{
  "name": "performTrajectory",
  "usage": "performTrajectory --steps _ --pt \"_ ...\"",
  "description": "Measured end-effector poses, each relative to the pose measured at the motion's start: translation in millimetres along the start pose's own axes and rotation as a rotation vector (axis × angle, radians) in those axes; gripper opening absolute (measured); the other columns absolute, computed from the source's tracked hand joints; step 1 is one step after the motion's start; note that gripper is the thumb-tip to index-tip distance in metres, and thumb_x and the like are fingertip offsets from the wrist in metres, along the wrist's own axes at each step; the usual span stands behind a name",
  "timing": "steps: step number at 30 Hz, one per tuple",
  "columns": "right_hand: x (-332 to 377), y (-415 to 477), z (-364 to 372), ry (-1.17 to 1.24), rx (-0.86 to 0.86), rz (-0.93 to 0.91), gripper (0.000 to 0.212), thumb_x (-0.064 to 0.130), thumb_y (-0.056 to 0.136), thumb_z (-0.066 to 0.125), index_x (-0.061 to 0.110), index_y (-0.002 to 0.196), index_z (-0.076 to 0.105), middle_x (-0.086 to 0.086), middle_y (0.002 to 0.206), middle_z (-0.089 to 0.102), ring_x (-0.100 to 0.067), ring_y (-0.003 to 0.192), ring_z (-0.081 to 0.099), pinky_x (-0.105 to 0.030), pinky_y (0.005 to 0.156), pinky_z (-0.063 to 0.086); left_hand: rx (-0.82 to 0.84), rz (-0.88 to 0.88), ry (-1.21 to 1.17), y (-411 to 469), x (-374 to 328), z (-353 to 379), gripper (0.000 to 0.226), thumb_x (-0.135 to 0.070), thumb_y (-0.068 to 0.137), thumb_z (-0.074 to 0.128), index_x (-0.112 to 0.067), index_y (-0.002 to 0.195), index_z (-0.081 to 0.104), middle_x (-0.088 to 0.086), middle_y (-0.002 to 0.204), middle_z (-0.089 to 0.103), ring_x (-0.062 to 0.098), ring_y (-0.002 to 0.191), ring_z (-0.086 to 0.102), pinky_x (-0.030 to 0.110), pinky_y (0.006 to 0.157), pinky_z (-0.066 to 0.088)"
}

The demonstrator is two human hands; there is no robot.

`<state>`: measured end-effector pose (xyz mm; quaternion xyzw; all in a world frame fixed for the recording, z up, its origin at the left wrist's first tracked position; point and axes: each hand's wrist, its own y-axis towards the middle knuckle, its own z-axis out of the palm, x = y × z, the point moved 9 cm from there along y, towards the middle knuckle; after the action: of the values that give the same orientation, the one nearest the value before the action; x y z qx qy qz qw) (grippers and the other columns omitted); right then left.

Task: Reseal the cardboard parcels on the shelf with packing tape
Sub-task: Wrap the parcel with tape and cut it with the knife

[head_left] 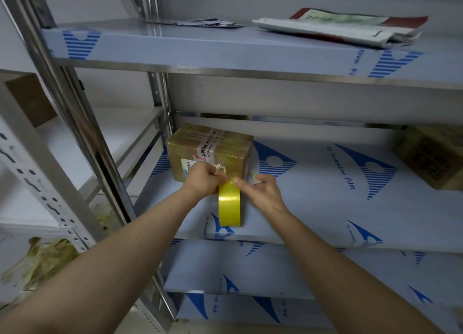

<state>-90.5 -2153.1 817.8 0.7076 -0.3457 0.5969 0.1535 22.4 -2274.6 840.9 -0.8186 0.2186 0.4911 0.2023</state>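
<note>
At the top of the tape roll [229, 206], the left hand [204, 177] has its grip closed: fingers and thumb curl in and pinch the roll's upper rim. From the other side, the right hand [263, 192] lays a straight forefinger against the same rim with its other fingers loosely bent. Blur hides whether its thumb pinches the tape, so I cannot tell if that grip holds anything. The yellow roll stands on edge below both hands, close to the front lip of the shelf [313, 208]. I cannot tell whether it rests on the shelf or hangs from the fingers.

Just behind the grip sits the cardboard parcel [213, 148], already crossed by printed tape. The left hand partly covers its white label. The parcel is pushed towards the upright post [75, 108], which leaves little room on that side. To the right of the grip the film-covered shelf runs open as far as a second parcel [431, 158], well apart and cut off by the frame edge. A small pale scrap [254, 177] lies just beyond the right hand's fingers, too blurred to name.

Above the grip the upper shelf [200, 48] overhangs, carrying folded papers [338, 26] and a flat dark packet [200, 23]. Down to the left, outside the rack, lies crumpled yellowish wrapping [42, 261].
</note>
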Motion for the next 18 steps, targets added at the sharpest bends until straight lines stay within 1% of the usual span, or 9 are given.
performTrajectory --steps 2,4,6,8,10,12,13,15,18 --pt "-6.4 -15.5 19.7 -0.034 0.205 0.009 0.051 0.019 0.075 0.081 0.017 0.113 0.047 0.002 0.1 0.059 -0.011 0.088 0.06 -0.025 0.076 0.052 0.012 -0.043 -0.076 1.4 2.2 6.7 0.012 -0.008 0.082 0.073 -0.006 0.071 0.067 0.012 0.085 0.07 0.03 0.088 0.069 0.043 0.086 0.056" --pt "-8.0 -20.0 20.7 -0.009 0.235 -0.008 0.056 0.003 0.076 0.077 0.011 0.124 0.049 0.0 0.103 0.061 -0.017 0.095 0.062 -0.033 0.085 0.052 0.017 -0.08 -0.138 1.1 2.0 13.8 0.012 -0.011 0.078 0.074 -0.002 0.075 0.068 0.017 0.087 0.071 0.032 0.086 0.069 0.044 0.083 0.057" --pt "-0.8 -13.3 3.6 -0.138 0.16 -0.079 0.057 0.006 0.076 0.076 0.015 0.127 0.053 -0.003 0.11 0.064 -0.023 0.102 0.063 -0.04 0.092 0.051 -0.021 -0.106 -0.214 1.3 0.3 13.1 0.017 -0.018 0.076 0.071 -0.002 0.08 0.067 0.021 0.091 0.071 0.034 0.085 0.069 0.048 0.081 0.057" --pt "8.3 -5.6 -20.8 -0.456 0.073 -0.175 0.049 0.017 0.079 0.071 0.02 0.125 0.055 -0.005 0.114 0.064 -0.026 0.104 0.061 -0.039 0.091 0.05 -0.083 -0.064 -0.188 5.2 -5.3 5.5 0.011 -0.019 0.081 0.064 -0.009 0.078 0.064 0.02 0.091 0.07 0.035 0.086 0.068 0.049 0.081 0.056" --pt "11.8 2.5 -44.6 -0.832 -0.033 -0.251 0.042 0.023 0.083 0.063 0.019 0.123 0.053 -0.006 0.119 0.06 -0.028 0.11 0.057 -0.035 0.092 0.048 -0.153 -0.009 -0.108 8.0 -11.9 -4.3 0.013 -0.015 0.089 0.057 -0.013 0.077 0.061 0.018 0.091 0.068 0.031 0.082 0.066 0.042 0.08 0.057" --pt "1.2 11.4 -59.8 -1.105 -0.059 -0.234 0.056 0.021 0.086 0.06 0.015 0.138 0.041 -0.01 0.133 0.053 -0.031 0.123 0.051 -0.037 0.1 0.044 -0.232 0.034 -0.048 10.3 -16.3 -14.1 0.017 -0.016 0.09 0.055 -0.014 0.074 0.06 0.015 0.087 0.067 0.027 0.077 0.063 0.038 0.076 0.055" --pt "-9.2 17.2 -67.3 -1.196 -0.052 -0.18 0.065 0.02 0.088 0.06 0.014 0.146 0.031 -0.011 0.138 0.049 -0.031 0.126 0.048 -0.038 0.103 0.042 -0.264 0.046 -0.023 10.9 -18.2 -17.9 0.019 -0.017 0.09 0.055 -0.015 0.071 0.059 0.013 0.083 0.066 0.026 0.076 0.061 0.037 0.074 0.052" --pt "-30.6 25.1 -81.1 -1.283 -0.033 -0.077 0.072 0.018 0.091 0.057 0.015 0.151 0.018 -0.015 0.142 0.044 -0.033 0.128 0.046 -0.04 0.105 0.041 -0.305 0.068 0.025 10.6 -20.7 -22.9 0.023 -0.018 0.09 0.055 -0.019 0.067 0.058 0.007 0.077 0.063 0.022 0.073 0.058 0.032 0.071 0.047" --pt "-49.9 26.2 -85.5 -1.294 -0.003 0.014 0.071 0.02 0.09 0.057 0.015 0.15 0.019 -0.016 0.144 0.04 -0.034 0.131 0.042 -0.043 0.109 0.036 -0.344 0.104 0.047 16.6 -17.9 -32.7 0.019 -0.021 0.092 0.053 -0.017 0.076 0.061 0.006 0.082 0.065 0.02 0.074 0.059 0.031 0.069 0.048"
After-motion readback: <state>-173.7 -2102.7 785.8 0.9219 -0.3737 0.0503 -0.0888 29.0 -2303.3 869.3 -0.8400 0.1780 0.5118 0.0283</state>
